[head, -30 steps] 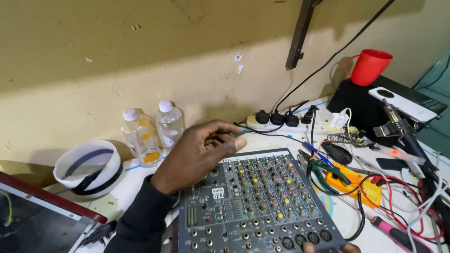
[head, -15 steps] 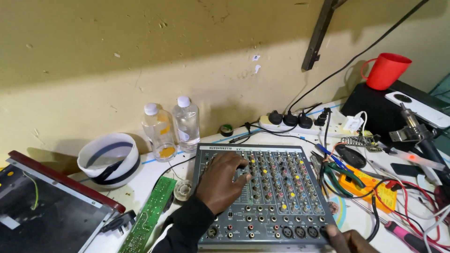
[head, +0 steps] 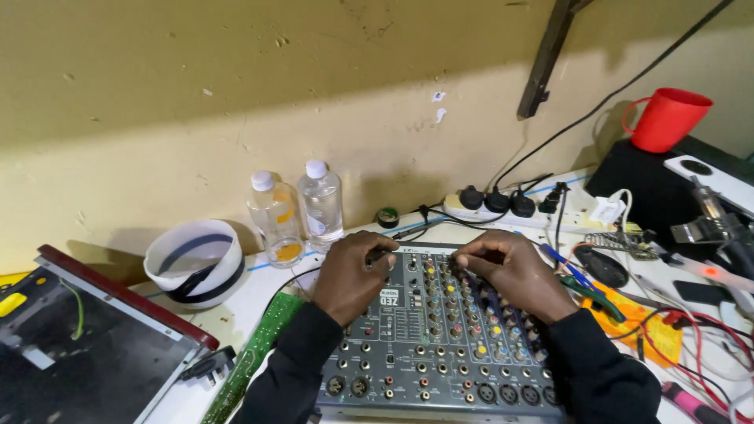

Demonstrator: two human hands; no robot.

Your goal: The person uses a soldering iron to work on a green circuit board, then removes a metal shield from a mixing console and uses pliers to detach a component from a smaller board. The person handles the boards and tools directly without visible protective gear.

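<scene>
Left hand: the left hand (head: 350,275) lies curled on the far left part of the audio mixer (head: 440,338), fingertips pinched near a small dark knob at the far edge; whether it actually grips the knob I cannot tell.
Right hand: the right hand (head: 514,271) rests on the far middle of the knob field, fingers bent and tips drawn together over the coloured knobs; what they pinch is hidden.
Mixer position: it lies flat on the white table (head: 236,314), in the centre and near the viewer, between the two dark sleeves.
Mixer axis: its long axis runs near to far, the row of round sockets at the near end, the knob rows pointing towards the wall.
Left of it: a green circuit board (head: 255,353) lies just beside its left edge, then an opened device with a red rim (head: 102,330).
Far left: a white bowl with a dark band (head: 195,259) and two clear bottles (head: 298,208) stand near the wall.
Right of it: a tangle of wires and tools (head: 644,322) on orange cloth.
Far right: a power strip (head: 510,208) with black plugs and a red cup (head: 667,119) on a black box.
</scene>
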